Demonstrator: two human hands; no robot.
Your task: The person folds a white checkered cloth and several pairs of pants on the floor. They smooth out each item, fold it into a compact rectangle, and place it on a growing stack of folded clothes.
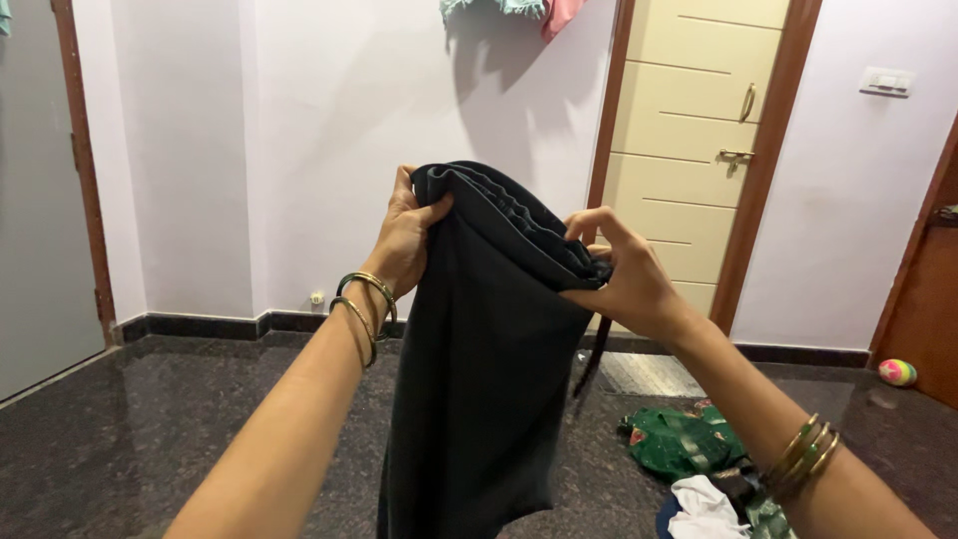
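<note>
- Head view: left hand (404, 235) pinches the left end of the garment's (479, 379) gathered waistband, fingers closed on it.
- Garment, dark and limp, hangs full length in the air above the floor (130, 439); it looks soft, light, not slippery, and is best gripped at the thicker band.
- Right hand (624, 279) nips the band's right end, fingers closed, beside a dangling drawstring (594, 359).
- Green and white clothes (699, 469) lie by the floor's right edge.

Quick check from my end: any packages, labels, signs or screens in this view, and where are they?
None in view: no package, label, sign or screen. Nearest to one is a white rectangular switch plate high on the right wall, beside the cream door. Both hands, left hand and right hand, grip a dark garment.
</note>
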